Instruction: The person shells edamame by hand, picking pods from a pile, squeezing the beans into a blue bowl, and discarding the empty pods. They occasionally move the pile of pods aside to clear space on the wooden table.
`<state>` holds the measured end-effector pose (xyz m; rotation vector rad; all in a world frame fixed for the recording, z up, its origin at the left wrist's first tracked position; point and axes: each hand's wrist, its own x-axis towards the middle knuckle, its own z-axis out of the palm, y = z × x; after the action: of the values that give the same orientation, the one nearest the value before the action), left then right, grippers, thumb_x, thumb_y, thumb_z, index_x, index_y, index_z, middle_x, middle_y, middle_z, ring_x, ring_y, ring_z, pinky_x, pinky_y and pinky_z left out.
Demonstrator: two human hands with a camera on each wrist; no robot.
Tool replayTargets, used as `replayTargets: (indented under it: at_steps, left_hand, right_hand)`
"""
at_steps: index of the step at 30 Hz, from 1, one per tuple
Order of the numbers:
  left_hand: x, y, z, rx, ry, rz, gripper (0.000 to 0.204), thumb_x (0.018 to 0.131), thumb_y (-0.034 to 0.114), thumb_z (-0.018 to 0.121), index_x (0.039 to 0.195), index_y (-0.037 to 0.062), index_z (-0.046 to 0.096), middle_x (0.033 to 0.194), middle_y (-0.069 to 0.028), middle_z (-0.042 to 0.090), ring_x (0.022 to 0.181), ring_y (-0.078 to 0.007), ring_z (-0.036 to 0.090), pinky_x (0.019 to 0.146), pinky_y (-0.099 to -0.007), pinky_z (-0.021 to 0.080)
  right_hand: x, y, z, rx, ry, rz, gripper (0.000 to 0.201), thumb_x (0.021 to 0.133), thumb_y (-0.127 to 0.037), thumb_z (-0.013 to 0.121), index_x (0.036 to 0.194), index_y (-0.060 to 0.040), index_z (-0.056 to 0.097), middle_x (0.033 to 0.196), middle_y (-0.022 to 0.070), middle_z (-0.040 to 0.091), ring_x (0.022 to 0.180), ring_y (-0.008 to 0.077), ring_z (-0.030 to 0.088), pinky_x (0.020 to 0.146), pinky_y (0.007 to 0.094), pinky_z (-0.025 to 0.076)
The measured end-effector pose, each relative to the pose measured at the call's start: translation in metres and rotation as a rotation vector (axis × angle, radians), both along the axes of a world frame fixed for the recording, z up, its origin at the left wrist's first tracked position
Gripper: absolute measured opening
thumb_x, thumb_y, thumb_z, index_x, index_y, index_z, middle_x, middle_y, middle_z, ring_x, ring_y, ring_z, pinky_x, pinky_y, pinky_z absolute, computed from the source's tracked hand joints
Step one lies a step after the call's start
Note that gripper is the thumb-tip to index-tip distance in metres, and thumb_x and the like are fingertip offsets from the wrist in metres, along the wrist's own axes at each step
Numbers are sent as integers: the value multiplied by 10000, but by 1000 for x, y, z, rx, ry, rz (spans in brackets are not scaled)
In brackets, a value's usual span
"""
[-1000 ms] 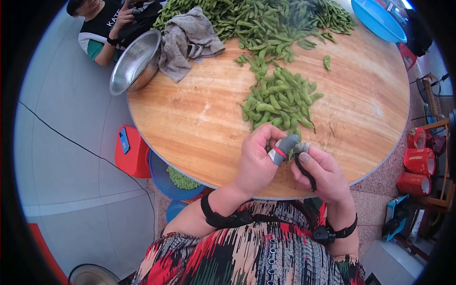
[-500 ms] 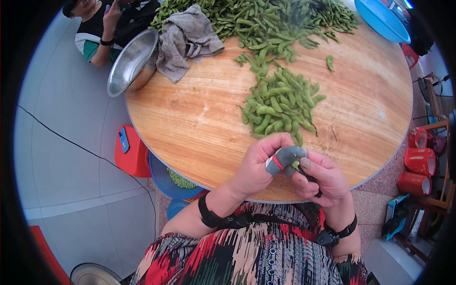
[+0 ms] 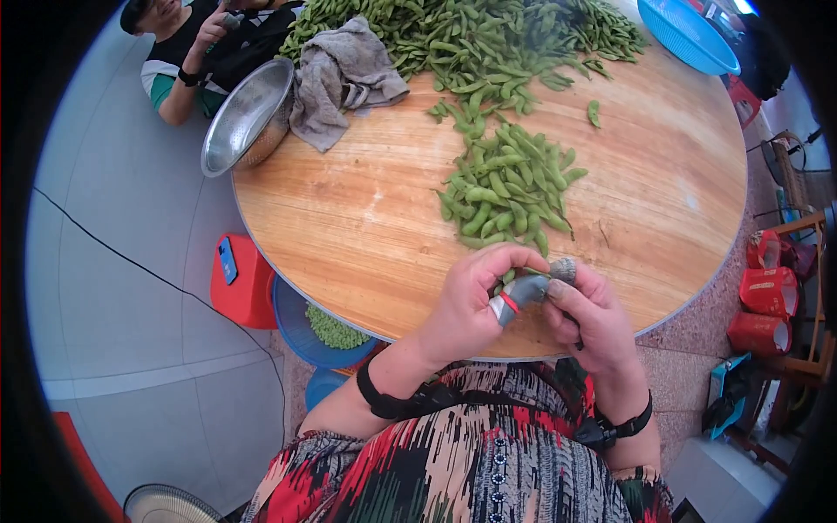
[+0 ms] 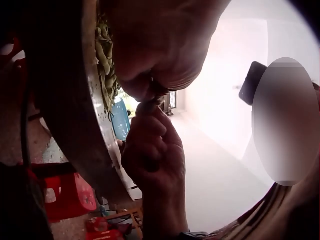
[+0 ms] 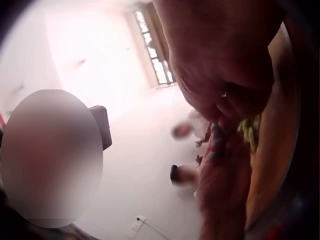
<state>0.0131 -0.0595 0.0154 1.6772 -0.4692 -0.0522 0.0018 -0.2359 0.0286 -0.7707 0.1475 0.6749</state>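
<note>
Both hands meet over the near table edge, just below a small pile of green pods (image 3: 506, 192). The left hand (image 3: 475, 301), its thumb in a grey cover with a red band, grips a green pod (image 3: 509, 277) between thumb and curled fingers. Close against it, the right hand (image 3: 597, 314) has curled fingers, one in a grey cover, and its thumb touches the tip of the left thumb's cover. Whether the right fingers pinch part of the pod cannot be told. Both wrist views are dark; the left one shows the right hand (image 4: 152, 150) touching the left.
A large heap of pods (image 3: 471, 39) covers the table's far side. At the left edge are a grey cloth (image 3: 340, 83) and a tilted metal colander (image 3: 248, 118). Below stand a red stool (image 3: 240, 283) and a blue basin (image 3: 301, 336) of shelled beans. Another person is at upper left.
The hands came closer together half a second ago, and now the left fingers have lifted, showing a pod between them and the covered thumb. The right covered fingertip has risen into view.
</note>
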Motion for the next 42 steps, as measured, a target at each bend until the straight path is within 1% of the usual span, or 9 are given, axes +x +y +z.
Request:
replayTargets:
  at_steps: [2, 6, 10, 14, 24, 27, 29, 32, 42]
  left_hand:
    - [-4, 4, 2, -9, 150, 19, 192, 839, 56, 572, 1025, 6, 581, 861, 10, 576, 803, -55, 524, 734, -191, 417]
    - [0, 29, -1, 58, 465, 15, 213, 861, 66, 531, 1055, 8, 599, 855, 8, 592, 795, -49, 525, 721, -182, 412]
    - [10, 25, 0, 391, 144, 35, 221, 844, 51, 525, 1044, -7, 599, 856, -41, 610, 799, -103, 546, 735, -227, 430]
    - [34, 17, -2, 382, 172, 102, 227, 826, 35, 537, 1040, -8, 597, 872, -70, 617, 824, -134, 557, 765, -248, 430]
    - [7, 9, 8, 58, 285, 113, 211, 838, 64, 570, 1040, 21, 609, 897, -19, 597, 775, -51, 507, 677, -186, 396]
    - [3, 6, 10, -250, 584, 108, 220, 854, 107, 572, 1057, 30, 603, 818, 3, 570, 674, -27, 453, 574, -159, 346]
    - [3, 4, 8, -497, 777, 77, 231, 859, 127, 573, 1069, 34, 598, 769, 16, 552, 622, -19, 418, 530, -152, 314]
    - [5, 1, 3, -749, 885, -105, 222, 863, 134, 565, 1061, 38, 594, 712, 32, 519, 575, -33, 399, 507, -164, 308]
    - [0, -5, -6, -594, 525, 160, 95, 791, 92, 653, 781, 82, 559, 725, 32, 553, 588, -12, 432, 500, -169, 321]
  right_hand:
    - [-2, 1, 8, -531, -317, 97, 118, 863, -133, 555, 876, -20, 586, 631, -24, 493, 494, 1, 382, 424, 168, 281]
    - [8, -24, 26, -628, -629, 481, 148, 847, -140, 574, 887, -3, 614, 666, -33, 523, 584, 38, 459, 495, 223, 387]
    - [27, 4, 9, -1466, -897, -84, 205, 800, -152, 613, 925, 3, 564, 734, 145, 616, 672, 275, 611, 574, 366, 467]
    - [28, 16, -7, -1664, -999, -26, 202, 782, -176, 616, 860, -20, 515, 703, 188, 597, 672, 338, 603, 569, 411, 473]
    - [28, 19, -15, -1690, -1039, -70, 178, 763, -155, 614, 802, -17, 508, 624, 202, 577, 598, 342, 596, 534, 421, 469]
    - [29, 4, -21, -1436, -1020, -256, 151, 776, -137, 602, 797, -13, 518, 565, 125, 571, 502, 250, 577, 460, 353, 433]
    - [27, -3, -8, -633, -335, -22, 137, 798, -140, 599, 800, -23, 528, 556, -1, 519, 440, 115, 479, 410, 264, 359]
    - [23, -2, 2, -368, -146, 81, 154, 826, -177, 602, 802, -42, 532, 597, -65, 456, 496, 33, 397, 440, 193, 313]
    - [7, 7, 9, -494, -343, 264, 208, 928, -191, 446, 782, -54, 502, 633, -49, 453, 541, 34, 383, 481, 197, 322]
